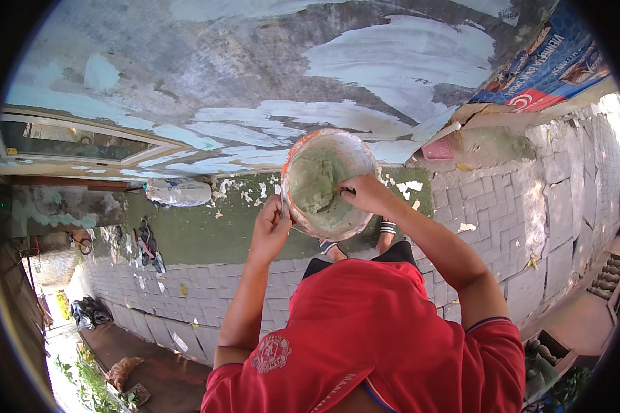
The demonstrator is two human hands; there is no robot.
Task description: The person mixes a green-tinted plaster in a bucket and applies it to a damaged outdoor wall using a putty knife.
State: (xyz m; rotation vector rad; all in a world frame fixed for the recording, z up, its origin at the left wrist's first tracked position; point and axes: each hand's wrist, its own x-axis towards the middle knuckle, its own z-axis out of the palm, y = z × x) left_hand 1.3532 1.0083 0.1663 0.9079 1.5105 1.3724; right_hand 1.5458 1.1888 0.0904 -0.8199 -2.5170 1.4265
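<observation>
A round white bucket (303, 151) with an orange-smeared rim is held in front of my body, with a pale greenish paste (313, 179) inside. My left hand (272, 224) is closed on the bucket's left side, with a thin greyish strip by its fingers that I cannot make out. My right hand (362, 196) reaches over the right part of the bucket, fingers wrapped round a small dark-handled tool (346, 191); its working end is in the paste or hidden.
A wall (399, 55) patchily coated pale blue, with a window (76, 138), stands ahead. A white sack (179, 193), pink plastic item (441, 148) and blue banner (544, 62) are nearby. My sandalled feet are on flaking green floor (200, 241) bordering grey pavers. A dog (122, 372) lies lower left.
</observation>
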